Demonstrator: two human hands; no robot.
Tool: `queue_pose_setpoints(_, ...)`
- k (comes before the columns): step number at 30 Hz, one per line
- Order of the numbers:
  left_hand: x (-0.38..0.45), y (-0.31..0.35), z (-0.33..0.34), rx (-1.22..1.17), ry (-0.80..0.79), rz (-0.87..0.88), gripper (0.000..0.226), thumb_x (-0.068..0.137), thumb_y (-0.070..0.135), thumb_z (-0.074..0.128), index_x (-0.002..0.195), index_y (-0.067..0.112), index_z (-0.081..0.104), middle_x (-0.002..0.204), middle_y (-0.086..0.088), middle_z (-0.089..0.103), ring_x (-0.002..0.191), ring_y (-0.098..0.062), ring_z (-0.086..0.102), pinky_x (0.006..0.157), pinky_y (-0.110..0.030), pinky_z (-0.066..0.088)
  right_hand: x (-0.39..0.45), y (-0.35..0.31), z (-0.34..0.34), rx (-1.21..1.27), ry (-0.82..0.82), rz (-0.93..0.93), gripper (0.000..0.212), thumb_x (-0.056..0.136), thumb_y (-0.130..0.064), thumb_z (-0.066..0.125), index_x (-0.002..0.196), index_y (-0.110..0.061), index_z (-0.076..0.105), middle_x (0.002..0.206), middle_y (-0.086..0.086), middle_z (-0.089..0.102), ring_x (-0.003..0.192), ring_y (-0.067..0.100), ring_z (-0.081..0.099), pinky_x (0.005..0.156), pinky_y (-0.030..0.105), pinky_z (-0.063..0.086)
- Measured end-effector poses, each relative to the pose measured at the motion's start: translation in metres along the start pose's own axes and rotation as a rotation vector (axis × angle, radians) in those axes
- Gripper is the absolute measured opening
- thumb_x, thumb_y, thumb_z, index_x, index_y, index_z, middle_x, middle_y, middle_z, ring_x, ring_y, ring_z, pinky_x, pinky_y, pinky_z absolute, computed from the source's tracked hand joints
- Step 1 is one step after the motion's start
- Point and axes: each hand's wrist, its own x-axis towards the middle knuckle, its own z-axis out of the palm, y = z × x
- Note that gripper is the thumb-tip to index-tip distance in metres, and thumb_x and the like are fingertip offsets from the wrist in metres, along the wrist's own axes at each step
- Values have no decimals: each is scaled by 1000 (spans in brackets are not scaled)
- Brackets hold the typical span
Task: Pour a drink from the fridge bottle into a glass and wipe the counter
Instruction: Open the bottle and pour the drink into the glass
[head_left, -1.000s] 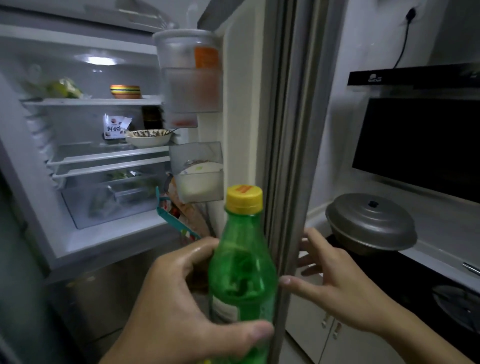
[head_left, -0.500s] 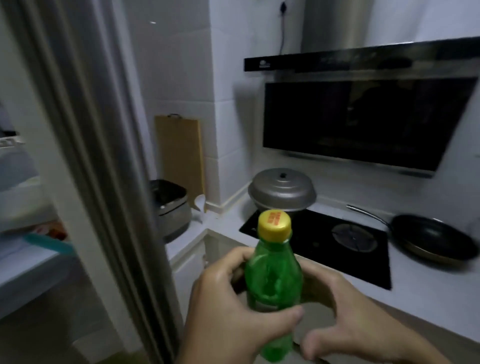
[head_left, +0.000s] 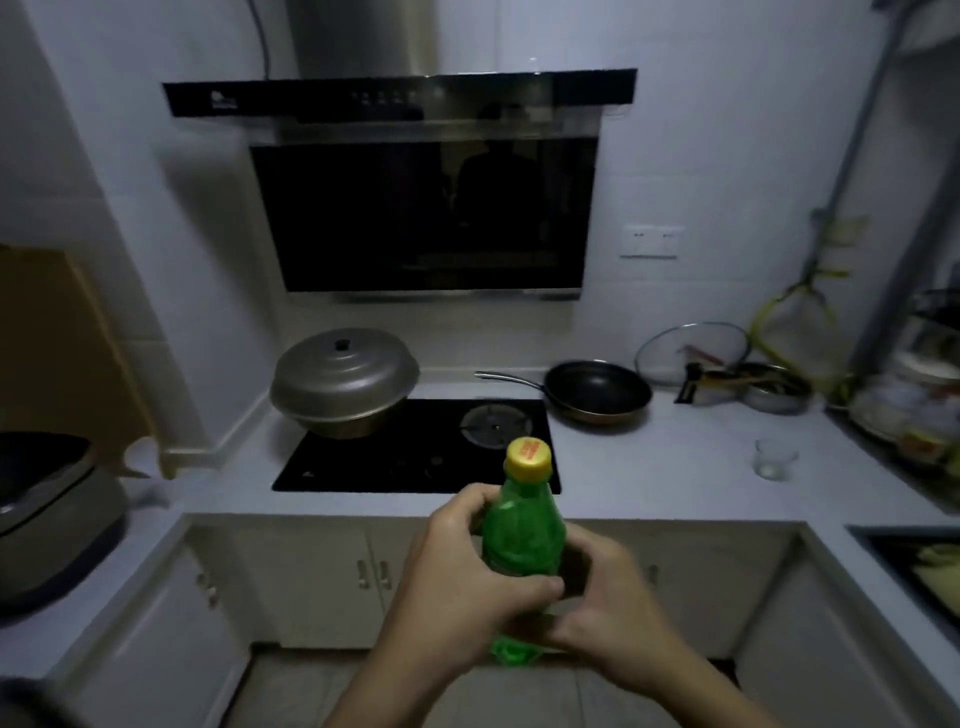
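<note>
1. In front of the stove, above the floor and short of the surface (head_left: 675, 467): green bottle (head_left: 522, 540), plastic, upright, yellow cap (head_left: 529, 457) on. It touches nothing but the two hands, presumably in transit to a pouring spot.

2. Left hand (head_left: 462, 577): fingers curled round the bottle's left flank, thumb across the front near the label band. It appears to bear the weight.

3. Right hand (head_left: 608, 608): fingers cupped loosely against the bottle's lower right side, thumb toward the base. Contact looks light; whether it truly grips is hard to tell. Likely a steadying hold, freeing it later for the cap.

4. Glass (head_left: 775, 458): small, clear, upright on the surface, well to the right of the stove and well apart from the bottle. Seemingly empty, though too small to be sure. Open space around it suits pouring.

5. Hob (head_left: 363, 467): black, set into the surface. A lidded pot (head_left: 343, 384) sits on its left burner; the right burner is bare.

6. Frying pan (head_left: 597, 392): black, on the surface just right of the hob, handle pointing left.

7. Strainer (head_left: 691, 353): leaning at the back wall, beside bowls and utensils.

8. No cloth identified in view.

9. Status: drink not yet poured, cap unopened, wiping not begun.
</note>
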Motion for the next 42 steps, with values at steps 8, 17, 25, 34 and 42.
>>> queue_pose_setpoints(8, 90, 15, 83, 41, -103, 138, 47, 55, 45, 87, 98, 40, 70, 94, 17, 75, 94, 2, 68, 77, -37, 62, 18, 71, -106, -121, 85, 141, 63, 54, -33, 96, 111, -30, 71, 102, -4, 77, 94, 13, 74, 83, 45, 61)
queue_pose_setpoints(17, 200, 51, 167, 205, -163, 382, 41, 75, 43, 79, 114, 44, 65, 86, 8, 71, 74, -9, 66, 67, -36, 59, 54, 146, -216, -186, 182, 212, 57, 50, -38, 95, 99, -28, 69, 93, -9, 77, 86, 6, 73, 76, 37, 62)
queue_pose_setpoints(25, 280, 63, 236, 701, -471, 527, 34, 86, 55, 60, 117, 42, 56, 77, 16, 63, 66, 1, 58, 63, -29, 53, 74, 205, -281, -183, 281, 323, 62, 48, -39, 94, 103, -28, 68, 97, -13, 76, 89, 0, 72, 79, 30, 62)
queue_pose_setpoints(34, 368, 46, 307, 746, -558, 668, 22, 93, 48, 55, 109, 34, 56, 89, 15, 60, 78, -4, 58, 67, -25, 53, 122, 255, -330, -307, 369, 432, 62, 45, -47, 88, 100, -27, 65, 91, -7, 74, 83, 5, 71, 71, 32, 63)
queue_pose_setpoints(42, 464, 40, 344, 697, -689, 814, 26, 92, 51, 53, 106, 30, 52, 94, 11, 59, 82, -5, 56, 73, -29, 54, 191, 276, -379, -409, 427, 522, 69, 44, -57, 81, 105, -28, 64, 97, -9, 74, 87, 8, 69, 76, 36, 61)
